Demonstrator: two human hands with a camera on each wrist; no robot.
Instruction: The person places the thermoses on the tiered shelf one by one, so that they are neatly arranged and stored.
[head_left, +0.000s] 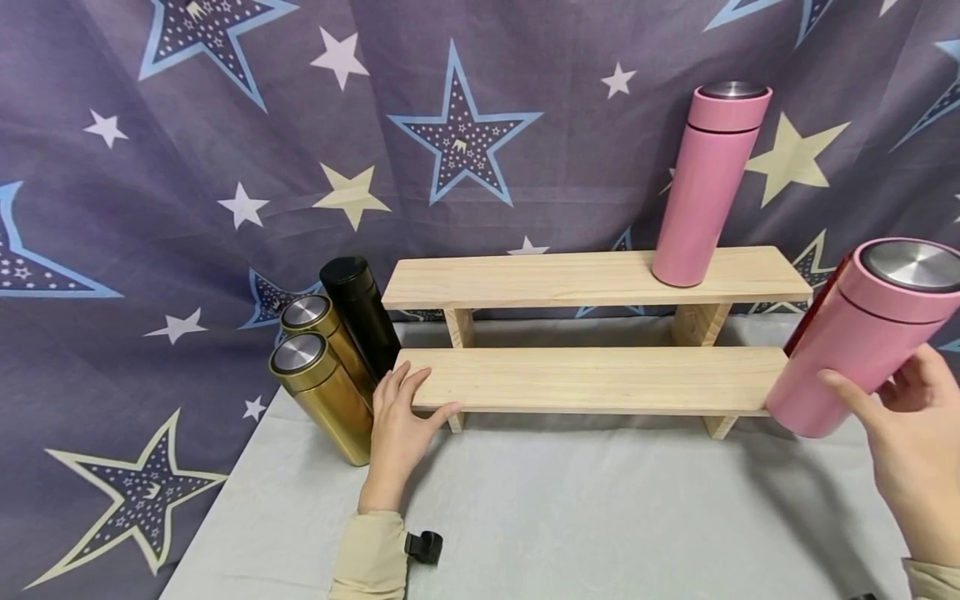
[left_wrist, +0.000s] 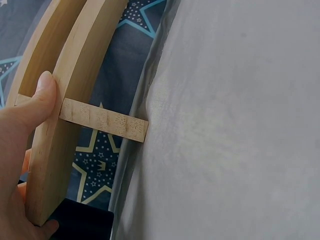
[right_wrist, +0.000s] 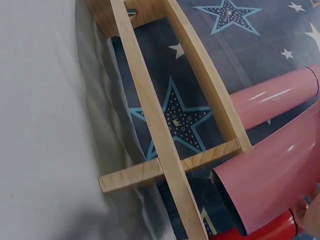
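My right hand grips a pink thermos bottle with a silver lid, beside the lower shelf's right end. In the right wrist view the gripped bottle is off the boards, its dark base showing. My left hand holds the left end of the two-tier wooden shelf; its thumb lies on the front edge in the left wrist view, and the fingers are partly hidden behind the board. Another pink thermos bottle stands on the upper tier, toward the right.
Left of the shelf stand two gold bottles and a black bottle. A red bottle stands at the right end, mostly hidden behind the gripped bottle. Grey cloth covers the table, and a star-patterned curtain hangs behind.
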